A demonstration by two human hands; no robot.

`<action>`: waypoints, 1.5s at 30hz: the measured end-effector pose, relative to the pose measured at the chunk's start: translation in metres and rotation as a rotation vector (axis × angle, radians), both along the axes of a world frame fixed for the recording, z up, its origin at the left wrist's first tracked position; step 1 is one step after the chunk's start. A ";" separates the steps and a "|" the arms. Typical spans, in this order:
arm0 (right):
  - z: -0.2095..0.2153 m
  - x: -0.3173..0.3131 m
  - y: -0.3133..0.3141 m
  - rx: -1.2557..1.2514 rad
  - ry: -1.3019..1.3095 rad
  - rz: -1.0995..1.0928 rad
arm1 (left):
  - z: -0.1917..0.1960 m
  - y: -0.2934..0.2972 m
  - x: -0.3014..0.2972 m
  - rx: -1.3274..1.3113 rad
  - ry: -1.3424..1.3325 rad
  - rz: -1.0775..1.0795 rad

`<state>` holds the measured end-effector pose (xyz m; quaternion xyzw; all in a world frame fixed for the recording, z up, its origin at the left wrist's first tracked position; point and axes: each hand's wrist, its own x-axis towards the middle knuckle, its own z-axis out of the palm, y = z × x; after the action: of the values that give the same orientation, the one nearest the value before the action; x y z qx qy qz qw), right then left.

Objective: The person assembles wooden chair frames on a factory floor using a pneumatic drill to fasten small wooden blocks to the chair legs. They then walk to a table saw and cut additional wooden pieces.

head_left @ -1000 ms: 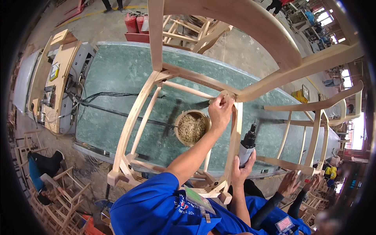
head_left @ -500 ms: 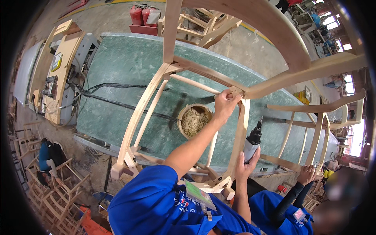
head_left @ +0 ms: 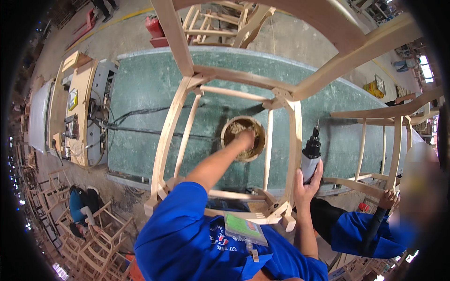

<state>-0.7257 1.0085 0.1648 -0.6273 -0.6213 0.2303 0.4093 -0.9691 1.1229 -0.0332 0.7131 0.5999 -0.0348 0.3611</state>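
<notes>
A wooden chair frame (head_left: 295,131) stands over the green table around my left forearm, its back rising at the far side. Reaching down through the frame, my left hand (head_left: 245,138) is inside a round tub (head_left: 260,149) of small screws (head_left: 236,128). Its fingers are blurred and partly hidden among the screws. My right hand (head_left: 307,188) grips a grey and black power screwdriver (head_left: 311,161), bit pointing away from me, just outside the frame's right side. A corner block (head_left: 282,97) sits at the frame's far right corner.
The green table (head_left: 140,89) has black cables (head_left: 150,131) across it. A wooden-topped machine (head_left: 77,107) stands at the left. Another chair frame (head_left: 365,114) is at right, with a co-worker in blue (head_left: 358,232) beside it. Beyond the table are more chair frames (head_left: 211,33) and a red extinguisher (head_left: 153,28).
My left hand has left the frame's far right corner and moved down and left into the tub of screws. The right hand still holds the screwdriver. The view has shifted slightly.
</notes>
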 end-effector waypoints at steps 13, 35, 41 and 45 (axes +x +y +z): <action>0.004 0.003 -0.001 0.032 0.071 -0.017 | 0.001 -0.047 -0.014 -0.092 0.106 0.078; 0.114 -0.045 -0.058 -0.472 0.904 0.248 | 0.232 0.008 -0.062 -0.240 -1.268 0.427; 0.101 -0.071 -0.059 -0.469 1.059 0.322 | 0.306 -0.038 -0.070 -0.238 -1.426 0.382; 0.101 -0.081 -0.068 -0.409 1.103 0.397 | 0.303 -0.045 -0.077 -0.260 -1.514 0.429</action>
<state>-0.8067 0.9407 0.2654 -0.3541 -0.3662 0.7066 0.4911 -1.0461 1.0781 0.2700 0.3642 0.3070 0.4597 0.7495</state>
